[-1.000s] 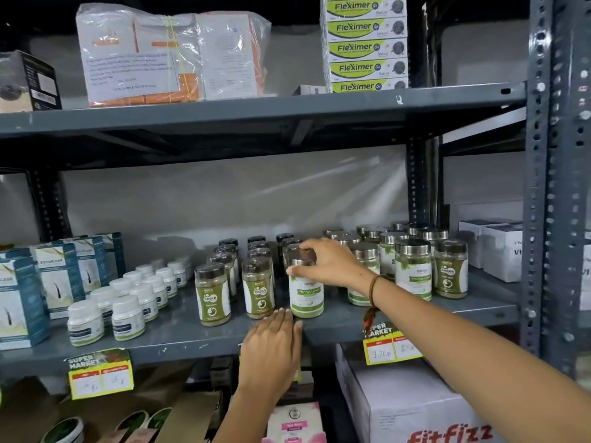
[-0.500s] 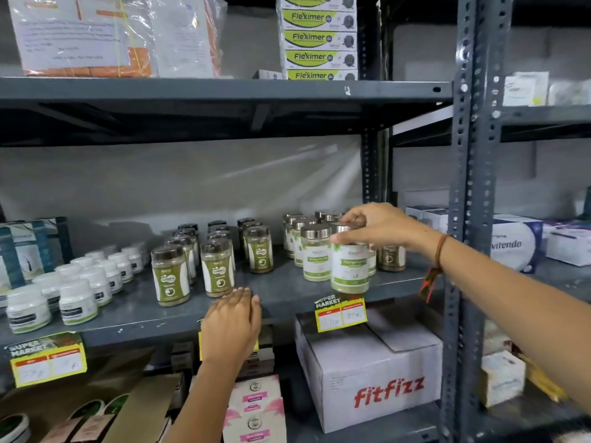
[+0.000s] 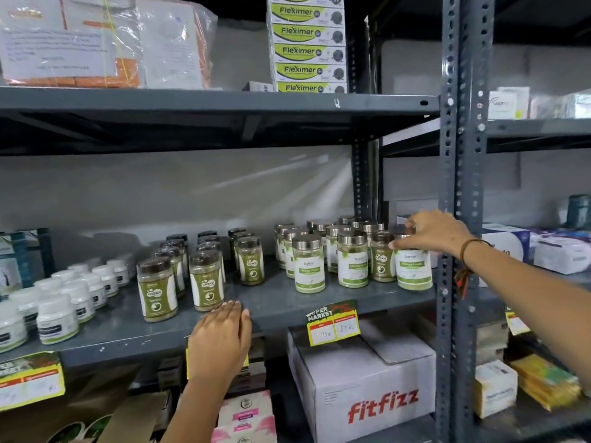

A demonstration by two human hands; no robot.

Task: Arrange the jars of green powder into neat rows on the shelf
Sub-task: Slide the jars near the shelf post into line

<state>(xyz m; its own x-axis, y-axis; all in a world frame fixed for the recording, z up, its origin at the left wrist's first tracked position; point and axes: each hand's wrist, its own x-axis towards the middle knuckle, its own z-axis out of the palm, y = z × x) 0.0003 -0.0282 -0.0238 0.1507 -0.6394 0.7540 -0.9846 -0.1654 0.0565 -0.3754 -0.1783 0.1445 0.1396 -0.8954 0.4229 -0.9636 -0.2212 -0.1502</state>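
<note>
Right hand (image 3: 431, 233) grips the silver lid of a white-label jar (image 3: 413, 266) from above, fingers curled round it; jar stands upright at the right end of the shelf (image 3: 281, 302), touching a brown-lid jar (image 3: 382, 262). Left hand (image 3: 220, 340) lies flat on the shelf's front edge, fingers pressed together, just beside the green-label jars (image 3: 206, 279)

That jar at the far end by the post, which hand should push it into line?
Right. The right hand already grips that jar by its lid; the left hand rests flat on the shelf edge, far away.
</note>
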